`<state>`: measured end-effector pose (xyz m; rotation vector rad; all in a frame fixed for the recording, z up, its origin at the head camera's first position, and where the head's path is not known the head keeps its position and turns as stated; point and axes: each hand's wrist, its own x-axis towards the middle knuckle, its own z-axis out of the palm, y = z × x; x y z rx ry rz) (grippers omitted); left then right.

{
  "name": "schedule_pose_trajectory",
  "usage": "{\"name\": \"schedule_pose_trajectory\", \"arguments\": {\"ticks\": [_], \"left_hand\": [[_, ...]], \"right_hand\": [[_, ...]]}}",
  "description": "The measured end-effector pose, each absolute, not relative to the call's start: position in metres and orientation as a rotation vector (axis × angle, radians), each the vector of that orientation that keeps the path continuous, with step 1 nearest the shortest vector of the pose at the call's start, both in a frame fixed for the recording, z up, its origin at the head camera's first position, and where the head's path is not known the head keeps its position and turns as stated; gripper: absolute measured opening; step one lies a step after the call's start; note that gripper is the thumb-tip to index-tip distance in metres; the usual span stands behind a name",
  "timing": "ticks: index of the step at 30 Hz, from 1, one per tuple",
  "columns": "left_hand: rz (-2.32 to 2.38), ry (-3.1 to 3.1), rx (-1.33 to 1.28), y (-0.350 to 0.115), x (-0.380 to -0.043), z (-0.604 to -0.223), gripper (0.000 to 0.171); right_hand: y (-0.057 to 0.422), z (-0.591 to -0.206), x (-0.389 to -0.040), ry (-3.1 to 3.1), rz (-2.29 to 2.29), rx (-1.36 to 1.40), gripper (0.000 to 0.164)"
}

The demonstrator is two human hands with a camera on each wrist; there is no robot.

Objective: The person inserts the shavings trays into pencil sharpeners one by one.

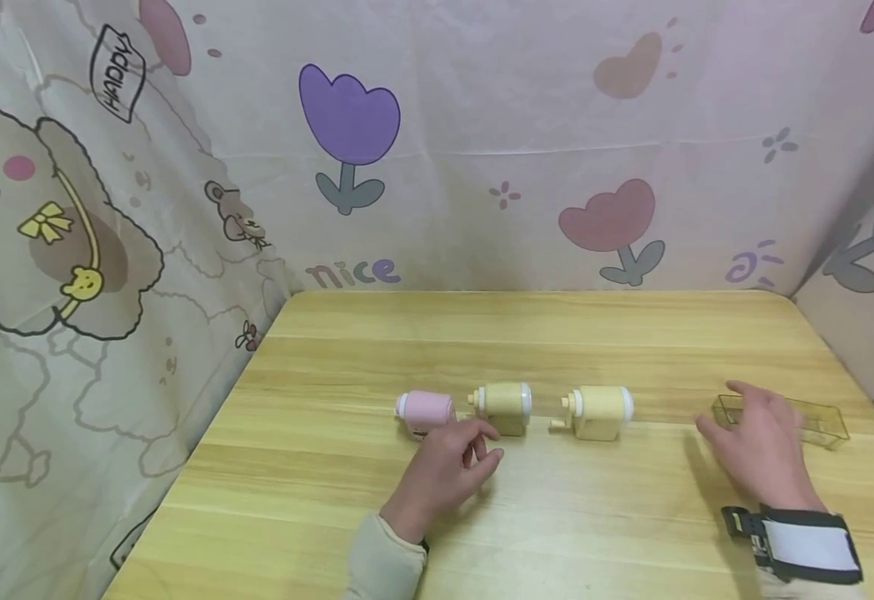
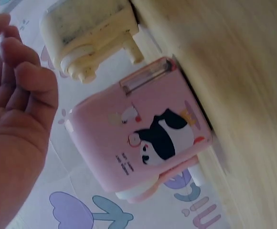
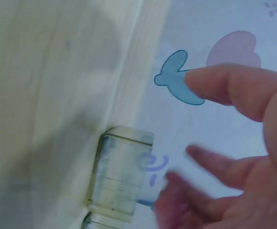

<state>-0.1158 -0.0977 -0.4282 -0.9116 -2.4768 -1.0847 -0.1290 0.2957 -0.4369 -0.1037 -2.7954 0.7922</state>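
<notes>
Three hand-crank pencil sharpeners stand in a row on the wooden table. Leftmost is a pink sharpener (image 2: 129, 124) with a panda picture and a small clear window. Beside it comes a yellow sharpener (image 1: 507, 400), and further right a second yellow sharpener (image 1: 600, 408). My left hand (image 1: 444, 471) hovers in front of the pink and middle sharpeners, fingers loosely bent, holding nothing. At the far right my right hand (image 1: 762, 446) is over a transparent yellowish box (image 1: 822, 422), partly hiding its left end. The thumb and fingers of that hand are spread, with nothing between them.
The wooden table (image 1: 377, 342) backs onto a printed cloth (image 1: 474, 100) with flowers and cartoon animals. Cloth also hangs along the left and right sides. A strap with a white panel (image 1: 811, 550) circles the right wrist.
</notes>
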Motion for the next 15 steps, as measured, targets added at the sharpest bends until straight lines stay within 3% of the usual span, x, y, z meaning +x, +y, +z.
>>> {"name": "schedule_pose_trajectory", "arguments": {"ticks": [6, 15], "left_hand": [[-1.095, -2.645, -0.915, -0.0951, -0.1139, -0.4319, 0.014], [-0.994, -2.721, -0.894, -0.0926, -0.1128, -0.4337, 0.011]], "right_hand": [[0.2992, -0.4437, -0.1298, -2.925, 0.668, -0.201, 0.091], [0.2987, -0.4437, -0.1297, -2.901, 0.683, -0.237, 0.081]]}}
